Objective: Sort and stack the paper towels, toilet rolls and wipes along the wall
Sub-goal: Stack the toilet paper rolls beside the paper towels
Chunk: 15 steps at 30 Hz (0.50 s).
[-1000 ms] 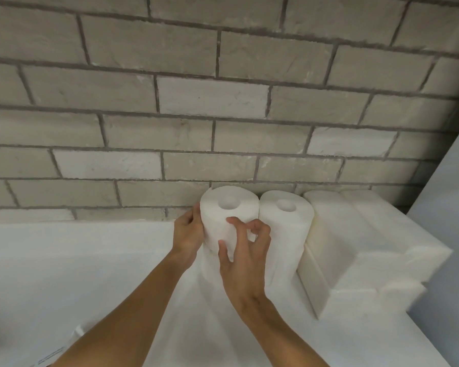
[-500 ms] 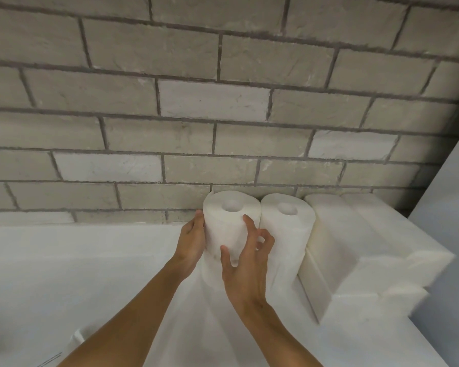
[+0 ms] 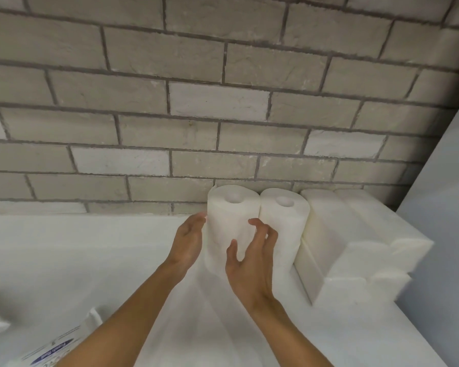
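1. Grey brick wall with dark mortar lines fills the background. A white counter meets its foot, and a pale grey panel closes the right side.
2. At the lower left edge lies a plastic-wrapped pack with a blue printed label. Its contents cannot be made out.
3. Two white paper towel rolls stand upright against the wall with their core holes facing up. The left roll and the right roll touch along their sides.
4. Stacks of folded white paper towels sit just right of the right roll. They form stepped tiers that run from the wall toward the viewer.
5. The left hand is at the left flank of the left roll, palm toward it and fingers nearly straight and together. Whether the fingertips touch the paper cannot be told.
6. The right hand is in front of the left roll, its fingers spread apart and loosely bent, holding nothing.
7. Compared with half a second ago, both hands have let go of the left roll: they were wrapped round its sides then. The roll stands in the same place beside its neighbour.
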{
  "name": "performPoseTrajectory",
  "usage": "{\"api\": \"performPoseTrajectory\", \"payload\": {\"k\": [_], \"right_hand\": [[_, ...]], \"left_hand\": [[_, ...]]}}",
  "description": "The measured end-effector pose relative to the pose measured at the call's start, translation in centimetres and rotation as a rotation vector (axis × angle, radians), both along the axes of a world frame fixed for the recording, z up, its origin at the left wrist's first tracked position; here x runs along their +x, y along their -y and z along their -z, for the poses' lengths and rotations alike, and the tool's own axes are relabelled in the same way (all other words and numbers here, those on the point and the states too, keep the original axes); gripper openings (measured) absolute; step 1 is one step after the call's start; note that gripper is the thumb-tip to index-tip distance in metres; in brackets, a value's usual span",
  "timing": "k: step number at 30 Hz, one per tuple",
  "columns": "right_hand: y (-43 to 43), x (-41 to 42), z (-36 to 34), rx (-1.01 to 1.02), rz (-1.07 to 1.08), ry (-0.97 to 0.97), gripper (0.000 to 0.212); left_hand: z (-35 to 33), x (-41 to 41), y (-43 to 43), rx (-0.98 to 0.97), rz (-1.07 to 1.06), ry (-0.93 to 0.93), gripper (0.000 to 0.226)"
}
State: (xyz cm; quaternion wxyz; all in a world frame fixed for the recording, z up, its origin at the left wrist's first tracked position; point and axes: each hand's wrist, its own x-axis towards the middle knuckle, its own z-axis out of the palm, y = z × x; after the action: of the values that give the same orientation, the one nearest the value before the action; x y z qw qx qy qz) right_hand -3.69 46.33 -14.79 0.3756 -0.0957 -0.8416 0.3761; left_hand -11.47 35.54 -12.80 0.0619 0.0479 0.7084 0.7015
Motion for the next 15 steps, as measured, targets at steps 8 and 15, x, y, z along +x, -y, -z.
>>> {"api": "performPoseTrajectory", "payload": {"k": [8,15], "right_hand": [[4.7,4.1,-1.9,-0.174,-0.168,0.123,0.022],[10.3,7.5,-2.8,-0.236,-0.245,0.135,0.024]], "left_hand": [[-0.8,5.9,6.3,-0.112,-0.002,-0.054,0.028],[-1.1,9.5,14.6,-0.215,0.021,-0.107,0.027]]}}
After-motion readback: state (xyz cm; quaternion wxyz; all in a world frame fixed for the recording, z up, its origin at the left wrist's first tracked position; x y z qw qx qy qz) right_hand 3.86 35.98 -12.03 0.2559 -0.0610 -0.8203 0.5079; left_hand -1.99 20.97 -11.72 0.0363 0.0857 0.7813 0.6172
